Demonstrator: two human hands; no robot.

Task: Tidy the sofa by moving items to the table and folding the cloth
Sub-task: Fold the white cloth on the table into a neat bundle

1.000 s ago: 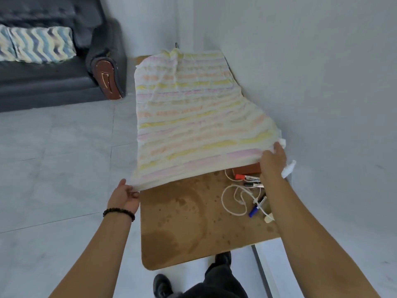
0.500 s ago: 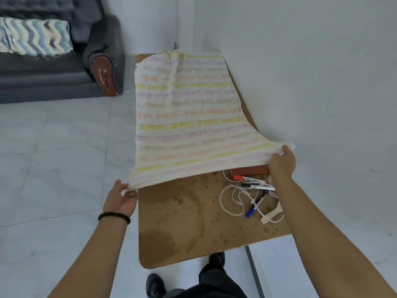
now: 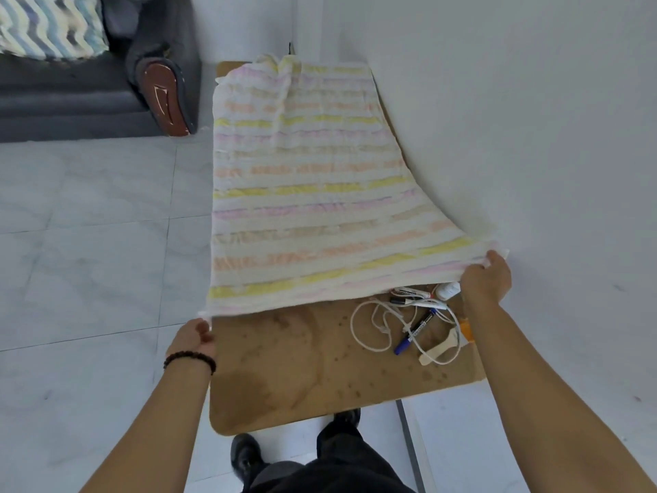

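A pastel striped cloth [image 3: 305, 193] is stretched out over the brown wooden table [image 3: 284, 371], covering its far part. My left hand [image 3: 193, 338] pinches the cloth's near left corner at the table's left edge. My right hand [image 3: 487, 279] grips the near right corner, held slightly above the table by the wall. Below the cloth's near edge lie a white cable [image 3: 373, 325], a blue marker [image 3: 414, 332] and other small items, partly hidden by the cloth.
A dark grey sofa [image 3: 71, 101] with a zigzag-patterned cushion [image 3: 49, 26] stands at the far left across the tiled floor [image 3: 89, 243]. A white wall [image 3: 533, 137] runs along the table's right side. My shoes and legs are just below the table's near edge.
Both hands have kept hold of the cloth's near corners. The right hand has shifted further right toward the wall, pulling the cloth flatter and more spread out.
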